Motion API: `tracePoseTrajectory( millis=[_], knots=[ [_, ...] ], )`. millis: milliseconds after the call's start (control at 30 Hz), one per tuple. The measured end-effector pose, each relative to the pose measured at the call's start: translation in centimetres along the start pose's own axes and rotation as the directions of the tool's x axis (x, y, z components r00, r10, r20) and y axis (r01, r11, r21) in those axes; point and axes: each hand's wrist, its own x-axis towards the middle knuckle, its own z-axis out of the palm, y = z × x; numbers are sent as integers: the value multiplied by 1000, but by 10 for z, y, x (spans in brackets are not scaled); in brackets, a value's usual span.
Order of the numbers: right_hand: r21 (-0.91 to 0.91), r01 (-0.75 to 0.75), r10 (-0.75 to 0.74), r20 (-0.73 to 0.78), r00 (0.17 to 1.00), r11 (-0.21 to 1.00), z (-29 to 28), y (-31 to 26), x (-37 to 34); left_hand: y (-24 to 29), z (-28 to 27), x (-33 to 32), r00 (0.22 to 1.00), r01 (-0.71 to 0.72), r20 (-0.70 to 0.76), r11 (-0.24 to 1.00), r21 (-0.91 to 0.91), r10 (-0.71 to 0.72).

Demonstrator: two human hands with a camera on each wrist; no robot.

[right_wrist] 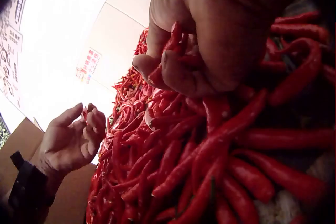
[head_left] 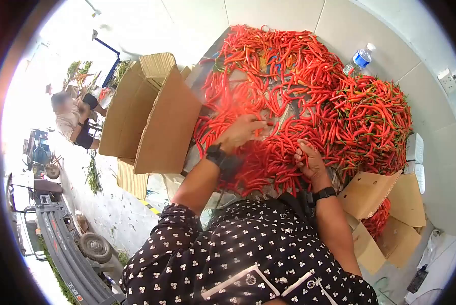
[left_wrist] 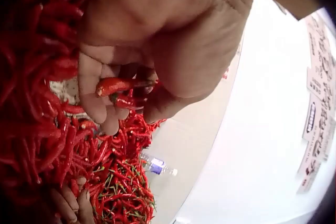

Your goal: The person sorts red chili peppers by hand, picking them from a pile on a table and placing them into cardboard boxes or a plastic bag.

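Red chili peppers (head_left: pixel 309 61) lie in a broad loose heap in front of the person. Over its near left part, the left hand (head_left: pixel 243 133) holds a couple of chilies (left_wrist: pixel 118 85) between curled fingers and thumb, clearly seen in the left wrist view. The right hand (head_left: pixel 311 161) is low at the near edge of the heap, palm partly turned up. In the right wrist view its thumb and fingers grip a few red chilies (right_wrist: pixel 176 40), close over the loose chilies (right_wrist: pixel 210 155). Both wrists wear dark bands.
A denser mound of chilies with green stems (head_left: pixel 375 117) rises at the right. Behind it lies a water bottle (head_left: pixel 361 58). An open cardboard box (head_left: pixel 169 122) stands at the left; another box (head_left: pixel 408 203), holding chilies, sits at the near right. A seated person (head_left: pixel 73 119) is farther left.
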Motion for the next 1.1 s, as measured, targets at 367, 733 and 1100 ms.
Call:
tracePoseTrajectory(
  millis=[367,733,1100],
  knots=[
    [22,-13,12,29,999,1000,-2,0,-2,-31,53,85,948,-84,22,180,980,318],
    [-4,15,-15,-3,1000,1000,4,1,-5,12,18,7,999,-49,20,968,244,46],
    [13,5,-5,40,999,1000,3,1,-2,12,-70,-17,756,-314,16,340,886,655]
  ],
)
